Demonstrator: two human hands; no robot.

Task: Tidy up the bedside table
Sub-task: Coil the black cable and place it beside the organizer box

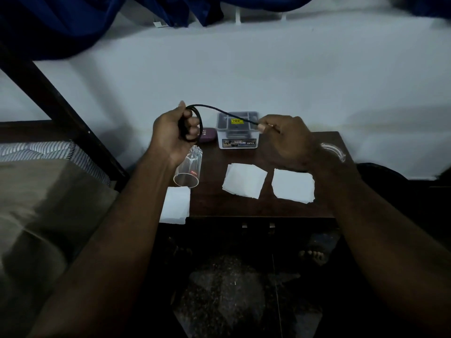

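Observation:
A black cable (214, 109) runs in the air between both hands above the dark wooden bedside table (212, 203). My left hand (170, 135) grips several coiled loops of it. My right hand (290, 142) pinches the cable's free end near its plug. On the table lie a clear glass tumbler (189, 169) on its side, two white tissues (244, 180) (292, 185) side by side, a third tissue (175, 204) overhanging the left front corner, a clear plastic box (238, 130) with a label, and a purple case (207, 135) partly behind my left hand.
A clear glass dish (334, 150) sits at the table's right edge behind my right wrist. A bed with a striped mattress (48, 152) and dark frame stands to the left. White wall behind, blue curtain (61, 20) above. My bare feet show on the dark floor below.

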